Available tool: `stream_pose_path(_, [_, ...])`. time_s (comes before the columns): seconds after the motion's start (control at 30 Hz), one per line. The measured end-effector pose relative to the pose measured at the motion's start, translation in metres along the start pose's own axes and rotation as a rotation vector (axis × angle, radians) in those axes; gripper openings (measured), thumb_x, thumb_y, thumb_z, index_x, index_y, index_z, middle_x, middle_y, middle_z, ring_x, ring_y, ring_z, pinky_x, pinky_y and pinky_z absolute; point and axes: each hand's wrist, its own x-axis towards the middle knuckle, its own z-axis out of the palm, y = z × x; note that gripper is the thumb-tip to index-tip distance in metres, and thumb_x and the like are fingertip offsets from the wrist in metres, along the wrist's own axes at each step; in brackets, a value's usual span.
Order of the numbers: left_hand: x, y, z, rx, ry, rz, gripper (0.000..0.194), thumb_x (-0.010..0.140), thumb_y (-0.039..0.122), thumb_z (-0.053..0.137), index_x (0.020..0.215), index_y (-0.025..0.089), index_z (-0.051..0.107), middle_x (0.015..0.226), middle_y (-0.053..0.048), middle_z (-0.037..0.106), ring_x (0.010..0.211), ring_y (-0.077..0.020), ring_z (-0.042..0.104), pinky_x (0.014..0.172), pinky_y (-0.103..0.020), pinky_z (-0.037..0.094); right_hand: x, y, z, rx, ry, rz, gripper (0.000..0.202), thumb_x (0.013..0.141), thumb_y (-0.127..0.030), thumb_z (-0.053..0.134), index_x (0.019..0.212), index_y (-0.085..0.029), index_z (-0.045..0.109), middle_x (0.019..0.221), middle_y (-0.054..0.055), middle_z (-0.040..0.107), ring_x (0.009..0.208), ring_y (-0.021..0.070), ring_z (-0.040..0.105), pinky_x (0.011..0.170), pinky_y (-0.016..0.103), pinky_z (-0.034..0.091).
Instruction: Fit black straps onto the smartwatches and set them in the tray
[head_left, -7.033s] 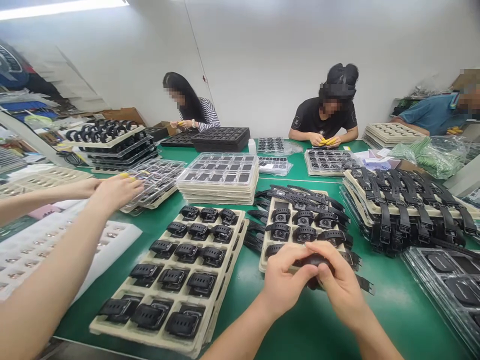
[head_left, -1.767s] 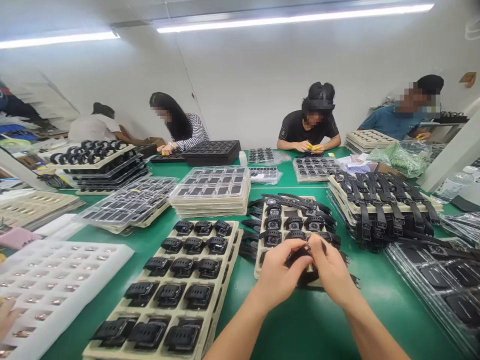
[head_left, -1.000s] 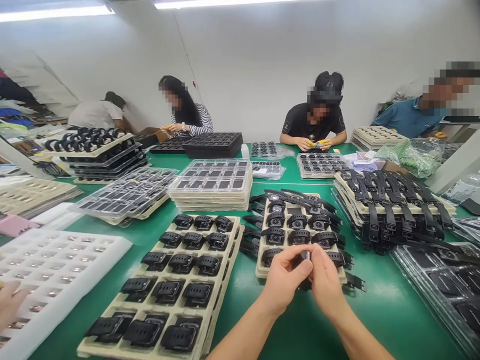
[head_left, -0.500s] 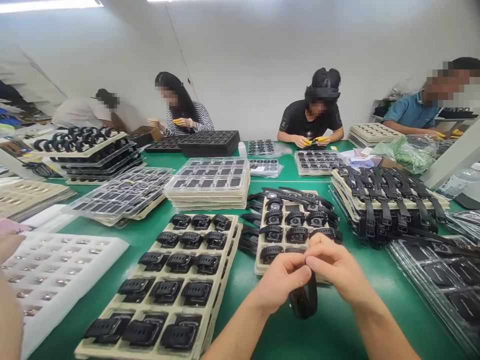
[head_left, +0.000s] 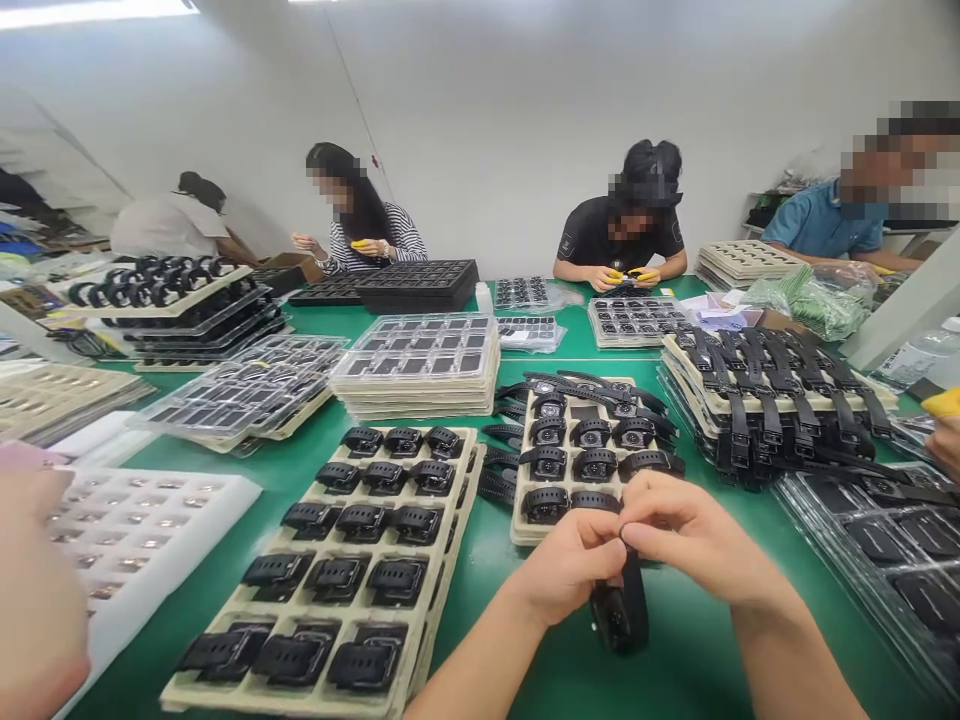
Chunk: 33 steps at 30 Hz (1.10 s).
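A black watch (head_left: 616, 612) hangs below my two hands, its strap pinched between them. My left hand (head_left: 574, 565) closes its fingers on the strap from the left. My right hand (head_left: 679, 530) grips the same strap from the right, fingertips touching those of the left. Just behind the hands lies a beige tray (head_left: 519, 528) with several black watches in its cells. To the left a longer beige tray (head_left: 360, 615) holds rows of black watches with looped straps.
A neighbour's arm (head_left: 37, 600) reaches in at the left over a white foam tray (head_left: 217, 497). Stacked trays (head_left: 416, 395) stand mid-table, and strapped watches overhang a stack (head_left: 772, 400) at right. A yellow-tipped hand (head_left: 946, 420) shows at the right edge.
The hanging watch has shifted slightly right and down, with both hands still on its strap. At the left, the neighbour's arm reaches further in. A yellow-tipped hand has appeared at the right edge.
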Motion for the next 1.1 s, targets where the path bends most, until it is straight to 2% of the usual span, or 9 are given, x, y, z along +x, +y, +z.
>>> stream_pose_path(0.1, [0.001,0.0,0.001,-0.064,0.062,0.005,0.051,0.072,0.062,0.082,0.069,0.014,0.066,0.061,0.001,0.048,0.058,-0.01,0.039,0.055,-0.023,0.028,0.003,-0.001,0.01,0.112,0.102,0.039,0.024,0.094,-0.038,0.065,0.076,-0.022,0.069,0.081,0.003,0.061,0.071,0.0186,0.059,0.06,0.028,0.051])
stream_pose_path(0.23, [0.002,-0.001,0.004,-0.144,0.078,-0.004,0.043,0.075,0.054,0.082,0.074,0.013,0.068,0.066,-0.002,0.057,0.064,-0.013,0.054,0.064,-0.024,0.043,0.004,-0.001,0.025,0.239,0.198,0.147,0.029,0.096,-0.049,0.061,0.082,-0.023,0.063,0.071,-0.001,0.06,0.056,0.0152,0.06,0.049,0.026,0.05])
stream_pose_path(0.4, [0.004,-0.008,0.002,-0.197,0.064,-0.039,0.041,0.082,0.053,0.076,0.087,0.013,0.069,0.068,-0.005,0.065,0.065,-0.0175,0.065,0.068,-0.031,0.057,0.01,-0.001,0.036,0.182,0.358,0.234,0.035,0.098,-0.058,0.052,0.088,-0.025,0.057,0.052,-0.008,0.05,0.03,0.0125,0.048,0.028,0.022,0.032])
stream_pose_path(0.53, [0.006,-0.014,0.001,-0.267,-0.019,-0.056,0.039,0.083,0.051,0.075,0.09,0.013,0.068,0.067,-0.001,0.058,0.064,-0.0187,0.066,0.053,-0.033,0.062,0.02,0.008,0.032,0.064,0.513,0.15,0.031,0.101,-0.053,0.049,0.089,-0.024,0.055,0.049,-0.008,0.048,0.037,0.0126,0.049,0.038,0.023,0.036])
stream_pose_path(0.67, [0.006,-0.023,0.003,-0.27,-0.11,-0.098,0.037,0.085,0.047,0.074,0.089,0.011,0.068,0.068,-0.001,0.055,0.059,-0.0174,0.067,0.045,-0.029,0.061,0.027,0.021,0.021,0.009,0.677,0.079,0.028,0.101,-0.049,0.051,0.094,-0.024,0.057,0.062,-0.004,0.056,0.053,0.014,0.05,0.049,0.025,0.038])
stream_pose_path(0.87, [0.007,-0.036,0.002,-0.353,-0.166,-0.024,0.036,0.095,0.046,0.063,0.095,0.011,0.069,0.072,-0.001,0.052,0.06,-0.0161,0.067,0.04,-0.02,0.051,0.025,0.028,0.017,0.14,0.62,0.07,0.026,0.101,-0.051,0.051,0.097,-0.025,0.054,0.063,-0.006,0.05,0.049,0.0134,0.047,0.045,0.025,0.038])
stream_pose_path(0.97, [0.008,-0.037,0.002,-0.36,-0.171,-0.001,0.039,0.094,0.049,0.063,0.094,0.01,0.071,0.071,-0.003,0.054,0.061,-0.0157,0.063,0.045,-0.022,0.051,0.024,0.026,0.021,0.17,0.603,0.071,0.024,0.101,-0.049,0.052,0.097,-0.026,0.054,0.063,-0.006,0.05,0.048,0.013,0.048,0.044,0.024,0.039])
stream_pose_path(1.1, [0.007,-0.034,0.006,-0.332,-0.106,-0.04,0.043,0.086,0.053,0.073,0.087,0.009,0.072,0.067,-0.002,0.053,0.061,-0.0126,0.054,0.058,-0.025,0.048,0.025,0.023,0.023,0.181,0.577,0.085,0.022,0.102,-0.047,0.051,0.096,-0.026,0.053,0.064,-0.006,0.049,0.049,0.0124,0.047,0.044,0.023,0.038])
